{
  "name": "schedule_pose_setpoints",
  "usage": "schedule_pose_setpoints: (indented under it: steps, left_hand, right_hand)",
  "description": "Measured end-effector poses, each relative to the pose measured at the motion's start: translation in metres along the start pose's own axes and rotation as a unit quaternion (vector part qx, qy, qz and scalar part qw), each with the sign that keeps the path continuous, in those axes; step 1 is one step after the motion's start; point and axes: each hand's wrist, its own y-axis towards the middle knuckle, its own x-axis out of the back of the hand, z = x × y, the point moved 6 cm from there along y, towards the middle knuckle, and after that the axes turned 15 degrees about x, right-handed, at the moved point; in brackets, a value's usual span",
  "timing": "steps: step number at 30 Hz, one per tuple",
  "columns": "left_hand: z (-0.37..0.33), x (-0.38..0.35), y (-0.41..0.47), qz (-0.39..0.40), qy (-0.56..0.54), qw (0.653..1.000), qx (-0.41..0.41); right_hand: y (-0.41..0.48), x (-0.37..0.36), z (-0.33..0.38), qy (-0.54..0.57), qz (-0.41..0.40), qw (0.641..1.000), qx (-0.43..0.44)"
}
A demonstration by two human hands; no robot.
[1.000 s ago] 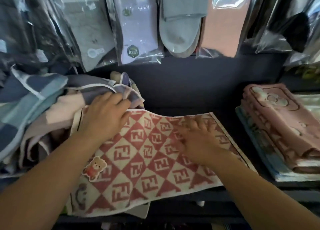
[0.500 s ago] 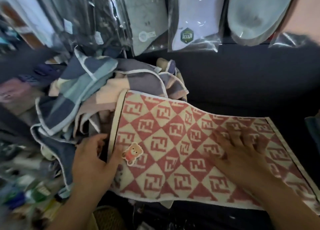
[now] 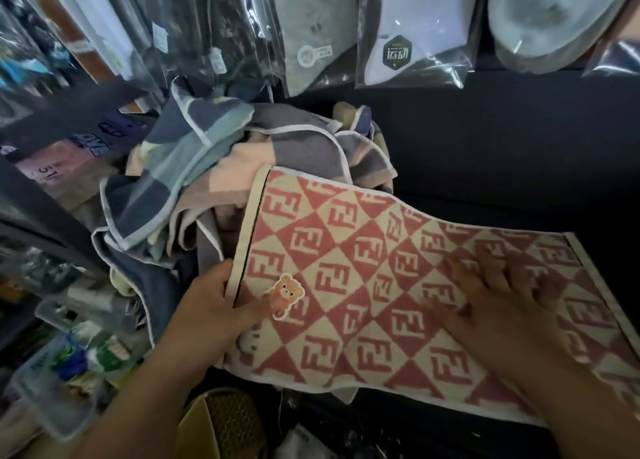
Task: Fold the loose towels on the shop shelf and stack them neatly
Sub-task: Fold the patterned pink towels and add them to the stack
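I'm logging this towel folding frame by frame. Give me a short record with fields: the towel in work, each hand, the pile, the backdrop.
Towel in work: red-and-cream patterned towel, spread out, bear tag near its left end
Left hand: pinches the towel's left edge, thumb by the bear tag
Right hand: fingers straight, pressing flat on the towel
Pile: loose towels, crumpled, left of and behind the spread towel
Backdrop: bagged socks hanging above

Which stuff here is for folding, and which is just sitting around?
For the job: red-and-cream towel, pile of loose towels, left hand gripping the towel's edge, right hand pressing it flat.
Just lying about: plastic packets hanging above, small goods at lower left.
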Motion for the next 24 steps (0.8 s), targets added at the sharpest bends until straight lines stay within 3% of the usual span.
schedule_pose_setpoints:
  steps: [9, 17, 21, 24]
  left_hand:
    - [-0.025, 0.004, -0.032, -0.102, -0.045, 0.993, -0.043]
    - [-0.103, -0.033, -0.060, -0.003, -0.063, 0.989, -0.136]
    - [-0.140, -0.084, -0.067, 0.015, 0.037, 0.976, -0.213]
    - [-0.151, -0.133, -0.066, 0.021, 0.107, 0.967, -0.229]
  right_hand:
    - [0.002, -0.001, -0.002, 0.006, -0.003, 1.000, 0.000]
    - [-0.005, 0.004, -0.001, 0.039, -0.028, 0.998, 0.031]
    - [-0.032, 0.017, 0.001, 0.128, -0.125, 0.981, 0.081]
    - [-0.061, 0.031, -0.011, 0.293, -0.221, 0.924, 0.107]
